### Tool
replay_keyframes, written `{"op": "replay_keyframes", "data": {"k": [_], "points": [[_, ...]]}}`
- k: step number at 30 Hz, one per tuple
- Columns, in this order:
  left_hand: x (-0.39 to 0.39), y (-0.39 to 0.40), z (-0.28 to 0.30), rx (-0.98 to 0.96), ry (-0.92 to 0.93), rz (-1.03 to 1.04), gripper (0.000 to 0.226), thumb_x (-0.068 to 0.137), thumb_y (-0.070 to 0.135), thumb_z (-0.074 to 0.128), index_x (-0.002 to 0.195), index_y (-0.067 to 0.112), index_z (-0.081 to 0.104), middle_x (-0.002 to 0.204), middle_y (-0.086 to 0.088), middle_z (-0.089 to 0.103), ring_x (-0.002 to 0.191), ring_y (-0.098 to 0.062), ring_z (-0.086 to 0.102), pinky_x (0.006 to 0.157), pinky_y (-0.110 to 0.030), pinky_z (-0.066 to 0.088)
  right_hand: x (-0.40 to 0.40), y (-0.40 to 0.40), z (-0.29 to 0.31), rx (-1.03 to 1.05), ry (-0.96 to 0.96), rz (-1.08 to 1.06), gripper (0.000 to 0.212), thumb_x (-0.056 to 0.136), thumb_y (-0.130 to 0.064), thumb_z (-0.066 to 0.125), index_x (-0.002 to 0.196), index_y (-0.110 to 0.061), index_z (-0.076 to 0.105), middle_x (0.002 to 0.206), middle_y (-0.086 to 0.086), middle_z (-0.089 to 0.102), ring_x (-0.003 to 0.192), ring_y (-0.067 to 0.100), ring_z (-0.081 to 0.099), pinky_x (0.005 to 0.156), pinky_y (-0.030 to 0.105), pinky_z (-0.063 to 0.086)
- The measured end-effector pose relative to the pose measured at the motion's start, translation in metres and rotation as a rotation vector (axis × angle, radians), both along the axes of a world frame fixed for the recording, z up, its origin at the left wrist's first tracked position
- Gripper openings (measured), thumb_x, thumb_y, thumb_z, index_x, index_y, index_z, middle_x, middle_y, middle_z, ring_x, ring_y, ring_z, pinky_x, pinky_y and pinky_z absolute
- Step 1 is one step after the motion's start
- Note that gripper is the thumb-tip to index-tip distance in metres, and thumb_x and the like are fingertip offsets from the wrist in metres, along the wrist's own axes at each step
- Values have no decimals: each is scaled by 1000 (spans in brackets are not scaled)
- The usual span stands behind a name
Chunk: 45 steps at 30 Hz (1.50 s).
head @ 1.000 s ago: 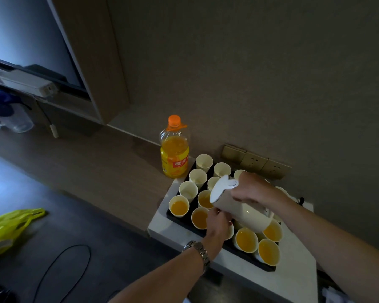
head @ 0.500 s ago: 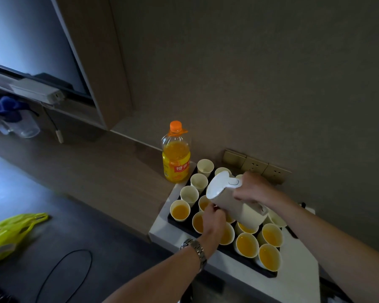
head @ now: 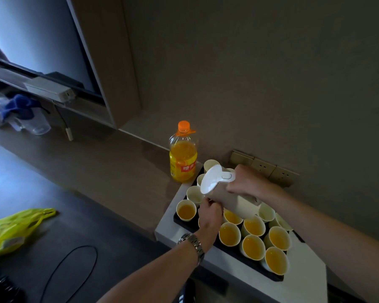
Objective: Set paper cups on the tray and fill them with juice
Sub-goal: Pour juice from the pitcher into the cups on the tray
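White-lidded and pale, the jug (head: 228, 193) lies tipped, its long axis running from the right hand (head: 244, 182) wrapped round its handle at centre right down-left to the lid. The left hand (head: 209, 213), fingers curled round a cup I can't quite see, sits just under that lid, nearer the pour. Still-empty cups (head: 194, 193) stand toward the upper left of the black tray (head: 249, 265), beside the juice bottle (head: 182, 154).
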<state>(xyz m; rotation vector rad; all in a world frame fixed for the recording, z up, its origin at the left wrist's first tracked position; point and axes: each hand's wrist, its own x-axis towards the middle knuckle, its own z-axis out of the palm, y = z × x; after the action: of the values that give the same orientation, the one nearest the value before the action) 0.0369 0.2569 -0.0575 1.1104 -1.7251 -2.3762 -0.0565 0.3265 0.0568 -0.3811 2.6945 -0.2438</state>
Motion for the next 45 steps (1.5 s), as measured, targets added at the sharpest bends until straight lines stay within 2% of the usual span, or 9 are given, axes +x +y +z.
{"op": "replay_keyframes", "data": {"k": [6, 11, 15, 21, 28, 31, 36, 40, 45], "points": [[1, -12, 8, 9, 22, 20, 24, 80, 2, 48, 88, 20, 60, 93, -9, 64, 91, -28, 56, 85, -43, 53, -4, -21, 0, 21, -18, 27, 20, 77, -25, 67, 90, -14, 55, 85, 4, 60, 89, 28, 66, 62, 27, 45], [-1, -19, 2, 26, 9, 11, 34, 93, -9, 44, 107, 18, 60, 100, -5, 67, 101, -30, 61, 97, -49, 53, -5, -38, 2, 78, -22, 48, 20, 80, -22, 63, 70, -16, 47, 73, 2, 54, 79, 26, 60, 59, 26, 41], [-1, -21, -1, 53, 12, 22, 32, 91, -2, 46, 98, 25, 61, 102, -6, 67, 105, -33, 61, 100, -53, 52, -7, -47, 3, 114, -30, 55, 24, 82, -22, 61, 68, -16, 42, 67, 2, 49, 72, 24, 54, 50, 25, 35], [-3, -19, -14, 65, 26, 22, 26, 71, 15, 54, 92, 23, 65, 104, -16, 71, 111, -42, 64, 97, -58, 54, -12, -56, 0, 154, -52, 62, 18, 82, -21, 59, 70, -15, 47, 69, 4, 54, 65, 21, 54, 49, 23, 35], [-7, -14, -20, 114, 36, 24, 24, 61, 20, 54, 81, 14, 64, 84, -13, 63, 84, -27, 56, 79, -46, 51, -18, -61, -4, 207, -75, 83, 11, 82, -23, 60, 85, -13, 54, 76, 5, 57, 74, 23, 60, 53, 24, 41], [-12, -12, -36, 86, 5, 6, 31, 57, 27, 59, 84, 17, 70, 81, -9, 69, 84, -29, 62, 89, -58, 55, -21, -64, -6, 218, -74, 91, 11, 80, -23, 60, 81, -14, 55, 78, 6, 60, 74, 22, 62, 55, 24, 43], [-17, -11, -46, 60, -21, -25, 27, 62, 26, 59, 85, 21, 73, 86, -9, 74, 89, -36, 66, 91, -59, 54, -24, -67, -6, 222, -87, 93, 9, 77, -19, 61, 78, -11, 59, 74, 8, 63, 68, 22, 61, 54, 24, 41], [-17, -12, -44, 90, -16, -23, 27, 66, 23, 60, 89, 18, 72, 93, -12, 74, 88, -30, 64, 92, -57, 55, -25, -71, -5, 237, -85, 102, 7, 73, -17, 62, 72, -11, 58, 71, 8, 61, 65, 23, 60, 51, 22, 38], [-16, -11, -44, 127, 6, -16, 18, 87, 5, 59, 99, 15, 68, 102, -12, 73, 97, -30, 65, 94, -54, 55, -26, -76, -5, 263, -101, 118, 7, 70, -16, 63, 70, -10, 59, 72, 9, 62, 67, 24, 61, 53, 22, 40]]}}
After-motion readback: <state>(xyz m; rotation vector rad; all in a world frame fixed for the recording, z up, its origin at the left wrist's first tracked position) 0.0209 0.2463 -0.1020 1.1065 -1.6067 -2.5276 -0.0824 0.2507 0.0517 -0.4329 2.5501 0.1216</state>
